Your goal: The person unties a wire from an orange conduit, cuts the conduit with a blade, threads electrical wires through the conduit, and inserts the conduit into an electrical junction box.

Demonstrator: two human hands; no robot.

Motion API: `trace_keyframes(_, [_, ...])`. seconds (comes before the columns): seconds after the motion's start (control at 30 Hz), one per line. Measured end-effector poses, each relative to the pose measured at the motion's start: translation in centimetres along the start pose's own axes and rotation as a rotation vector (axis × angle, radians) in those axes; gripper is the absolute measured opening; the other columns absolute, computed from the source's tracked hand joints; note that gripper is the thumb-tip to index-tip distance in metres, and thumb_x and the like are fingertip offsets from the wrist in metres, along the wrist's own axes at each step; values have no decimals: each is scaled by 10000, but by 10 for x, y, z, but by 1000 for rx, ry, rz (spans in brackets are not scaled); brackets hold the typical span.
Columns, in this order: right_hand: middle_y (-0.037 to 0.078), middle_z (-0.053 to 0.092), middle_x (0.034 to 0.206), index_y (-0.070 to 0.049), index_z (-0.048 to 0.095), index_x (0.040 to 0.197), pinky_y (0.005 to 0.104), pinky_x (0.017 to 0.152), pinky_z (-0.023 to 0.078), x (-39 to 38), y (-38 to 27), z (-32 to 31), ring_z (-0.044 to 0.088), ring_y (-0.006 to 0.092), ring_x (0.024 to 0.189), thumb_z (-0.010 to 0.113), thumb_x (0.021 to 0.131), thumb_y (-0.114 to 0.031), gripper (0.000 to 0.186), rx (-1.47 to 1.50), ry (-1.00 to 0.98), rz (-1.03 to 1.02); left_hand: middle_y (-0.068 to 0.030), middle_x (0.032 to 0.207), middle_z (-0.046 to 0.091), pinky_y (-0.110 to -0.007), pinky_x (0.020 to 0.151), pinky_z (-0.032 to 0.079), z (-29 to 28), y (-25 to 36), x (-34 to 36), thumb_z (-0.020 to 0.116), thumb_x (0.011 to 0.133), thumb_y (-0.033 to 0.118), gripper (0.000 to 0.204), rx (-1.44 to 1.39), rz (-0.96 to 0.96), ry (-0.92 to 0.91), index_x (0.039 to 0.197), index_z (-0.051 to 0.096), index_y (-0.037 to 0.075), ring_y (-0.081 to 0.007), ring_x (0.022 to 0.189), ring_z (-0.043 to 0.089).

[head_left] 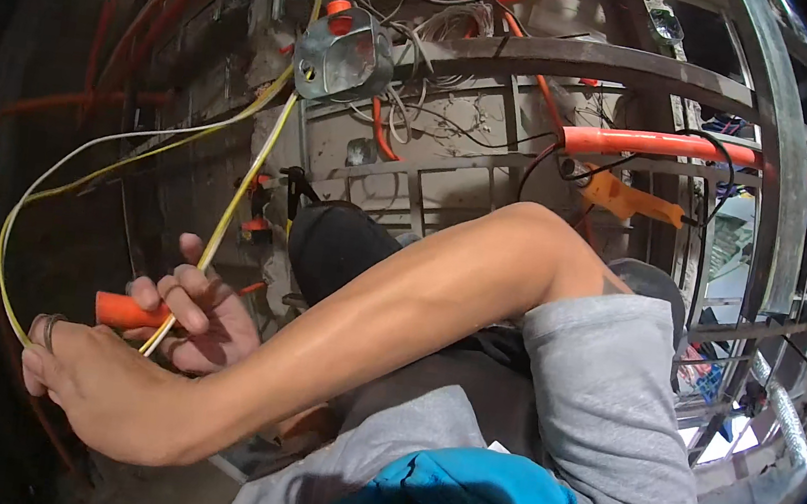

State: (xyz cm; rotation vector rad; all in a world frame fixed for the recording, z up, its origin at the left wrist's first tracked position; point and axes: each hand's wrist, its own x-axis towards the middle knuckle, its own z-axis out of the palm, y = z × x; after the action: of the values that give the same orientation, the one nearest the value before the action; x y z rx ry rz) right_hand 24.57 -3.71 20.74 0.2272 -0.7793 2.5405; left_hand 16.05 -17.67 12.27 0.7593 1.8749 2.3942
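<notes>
At the left in the head view, the right hand's grip (110,387) pinches looped yellow and white wires (250,176) from the far metal junction box (351,62), the left hand's grip (209,319) holds them beside an orange tube (117,310), and uneven pulling could kink the loop.

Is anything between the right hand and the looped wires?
Nothing visible: the looped wires run right to the right hand. The left hand and orange tube sit to one side, not between.

The tube (126,311) is orange, wires (252,176) seemingly yellow-and-white.
</notes>
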Motion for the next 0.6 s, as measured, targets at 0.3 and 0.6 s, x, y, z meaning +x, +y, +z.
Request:
trace_keyframes(0.3, [221,620,1189,39,643,1198,453,990,413,11,30,-64,552,362,1225,642,944,-456,557,-1060,-413,-439,-94,968,539,-374,913,483,7,66,-4,665,826,-67,477,157,49,114,1250,452,-20,-213,958,619])
trace_keyframes(0.6, [193,738,847,10,739,933,544,858,516,34,24,-142,710,439,929,544,1005,-535,584,-1330,-960,185,37,660,282,-248,436,168,-189,190,65,422,1134,233,327,-10,-111,53,1265,477,-62,-44,499,186])
